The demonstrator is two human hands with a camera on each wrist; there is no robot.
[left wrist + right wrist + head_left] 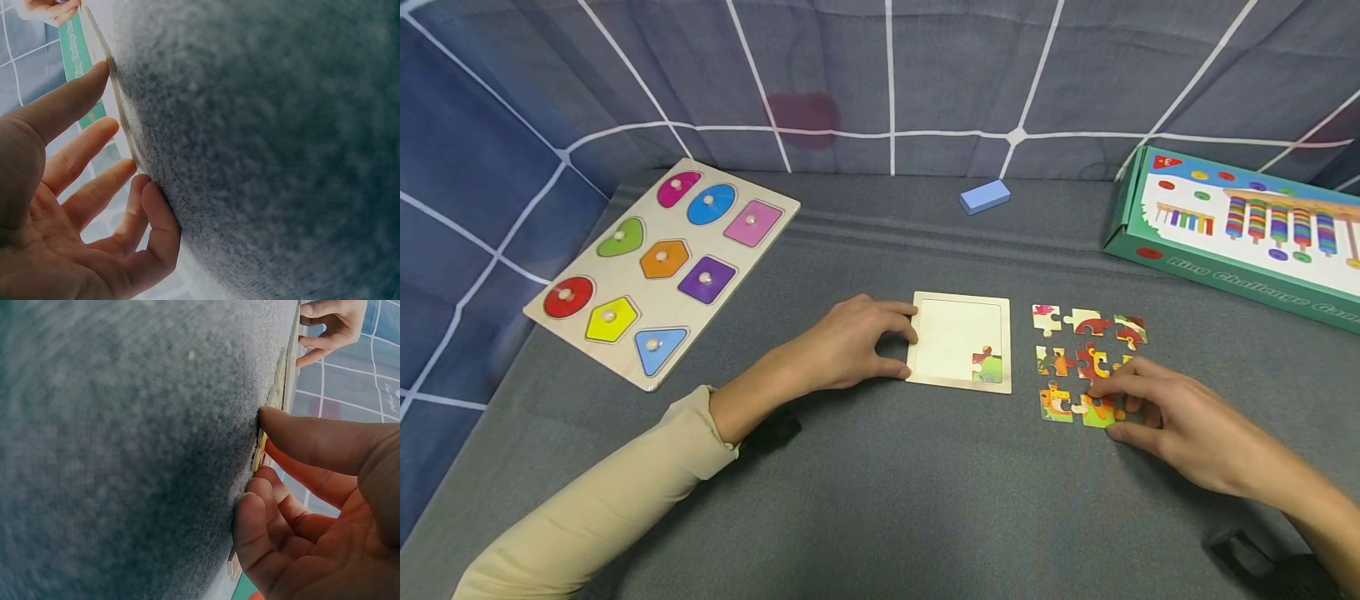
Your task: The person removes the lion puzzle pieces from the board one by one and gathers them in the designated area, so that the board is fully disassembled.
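A small wooden puzzle tray (958, 342) lies mid-table, with one green-and-red puzzle piece (988, 367) in its lower right corner. Along the tray's left edge, my left hand (857, 342) rests its thumb and fingertips, the fingers fairly straight. Right of the tray, loose jigsaw pieces (1087, 322) are laid out in rows. My right hand (1180, 425) pinches a yellow-and-green puzzle piece (1097, 413) in the nearest row between thumb and index finger. That piece appears to be at table level. The hand partly covers the pieces at the right end of the lower rows.
A wooden shape board (625, 333) with colourful knobbed shapes lies at the left. At the back stands a blue block (984, 197). A green game box (1247, 242) occupies the back right. A checked cloth (850, 75) hangs behind the grey table (880, 500).
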